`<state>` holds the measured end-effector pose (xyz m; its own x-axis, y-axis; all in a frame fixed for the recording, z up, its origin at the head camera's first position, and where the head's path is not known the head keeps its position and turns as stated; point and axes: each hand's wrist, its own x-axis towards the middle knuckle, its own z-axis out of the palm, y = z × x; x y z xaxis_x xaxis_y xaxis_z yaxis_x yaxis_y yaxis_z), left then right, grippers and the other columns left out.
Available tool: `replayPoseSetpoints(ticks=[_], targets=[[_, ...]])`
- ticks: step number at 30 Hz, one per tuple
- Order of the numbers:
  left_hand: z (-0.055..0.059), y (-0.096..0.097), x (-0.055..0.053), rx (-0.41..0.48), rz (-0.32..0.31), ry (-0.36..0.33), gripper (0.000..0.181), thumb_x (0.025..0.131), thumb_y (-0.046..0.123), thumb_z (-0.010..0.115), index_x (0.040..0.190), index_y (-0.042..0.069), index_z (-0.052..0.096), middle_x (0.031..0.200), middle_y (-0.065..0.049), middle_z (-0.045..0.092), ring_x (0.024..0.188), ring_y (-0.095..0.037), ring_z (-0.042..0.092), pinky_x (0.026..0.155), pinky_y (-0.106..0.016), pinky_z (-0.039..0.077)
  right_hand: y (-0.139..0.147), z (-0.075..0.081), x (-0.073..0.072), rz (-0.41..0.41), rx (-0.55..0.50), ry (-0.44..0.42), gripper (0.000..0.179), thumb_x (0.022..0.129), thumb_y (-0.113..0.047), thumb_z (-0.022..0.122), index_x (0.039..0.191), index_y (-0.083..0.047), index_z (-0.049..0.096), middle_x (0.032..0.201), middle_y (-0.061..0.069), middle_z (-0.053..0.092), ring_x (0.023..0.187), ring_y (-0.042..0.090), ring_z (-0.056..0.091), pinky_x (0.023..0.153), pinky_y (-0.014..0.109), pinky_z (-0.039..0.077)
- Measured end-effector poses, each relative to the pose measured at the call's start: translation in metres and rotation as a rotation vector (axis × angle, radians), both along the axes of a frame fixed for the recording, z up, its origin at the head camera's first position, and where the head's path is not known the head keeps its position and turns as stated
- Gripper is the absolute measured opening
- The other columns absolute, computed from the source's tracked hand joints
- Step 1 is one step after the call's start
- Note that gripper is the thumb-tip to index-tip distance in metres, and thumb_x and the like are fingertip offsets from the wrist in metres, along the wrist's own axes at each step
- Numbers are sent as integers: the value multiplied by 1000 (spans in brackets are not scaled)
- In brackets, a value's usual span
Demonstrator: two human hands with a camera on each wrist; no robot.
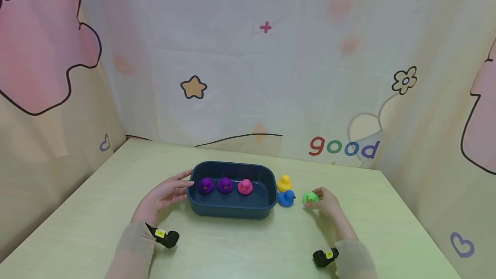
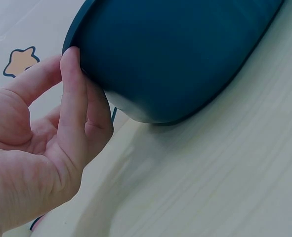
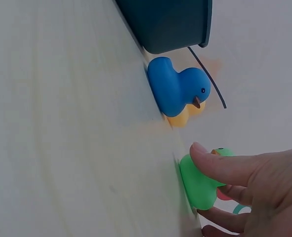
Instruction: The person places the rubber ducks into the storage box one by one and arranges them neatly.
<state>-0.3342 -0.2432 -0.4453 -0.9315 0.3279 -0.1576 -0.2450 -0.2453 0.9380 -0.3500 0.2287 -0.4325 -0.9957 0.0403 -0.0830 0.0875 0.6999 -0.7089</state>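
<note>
In the head view a dark blue rectangular bin (image 1: 232, 211) holds two purple rubber ducks (image 1: 206, 186) and a pink rubber duck (image 1: 245, 187) in a row. My left hand (image 1: 168, 192) holds the bin's left end at the rim. The left wrist view shows those fingers (image 2: 72, 94) against its rim and outer wall. To the right of the bin, my right hand (image 1: 327, 203) grips a green rubber duck (image 1: 309, 198) between thumb and fingers. Up close, the duck's base (image 3: 197, 190) is at the tabletop, with the thumb across its side.
Just right of the bin a blue rubber duck (image 1: 286, 198) stands in front of a yellow rubber duck (image 1: 284, 183). All are on a pale wooden table (image 1: 240, 244). A printed curtain (image 1: 240, 98) hangs behind and along both sides.
</note>
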Motion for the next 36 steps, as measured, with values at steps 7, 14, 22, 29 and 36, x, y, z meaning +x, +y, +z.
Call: replayPoseSetpoints(ticks=[7,14,22,29,36], targets=[[1,-2,2,6,7,-7,67,100,5,50,157,8,15,86,4,69,72,-5,67,63,-15,55,-2,-4,-4,-26,3,1,46,85,-13,76,118,7,50,130,31,50,115,43,45,105,59,37],[1,-2,3,0,12,1,68,100,6,51,157,7,14,86,4,68,72,-4,66,64,-15,55,-3,-2,-4,-6,-15,1,46,88,-17,73,120,6,50,135,33,47,122,47,44,106,61,36],[-4,-2,2,7,13,0,67,100,6,51,157,8,15,88,4,68,73,-5,67,65,-15,55,-1,10,1,-6,-129,6,49,91,-14,67,132,4,46,142,35,41,132,51,36,110,65,29],[-6,0,-1,4,8,8,66,101,6,51,157,8,16,87,6,69,73,-4,66,65,-15,55,2,19,2,16,-502,-29,59,95,-5,60,144,7,29,119,25,53,95,17,65,89,29,55],[-2,0,-1,4,6,5,66,101,6,50,157,7,16,86,5,69,71,-4,67,64,-15,55,-3,26,-6,57,-703,-75,68,95,1,58,150,7,18,118,14,49,89,7,64,87,20,55]])
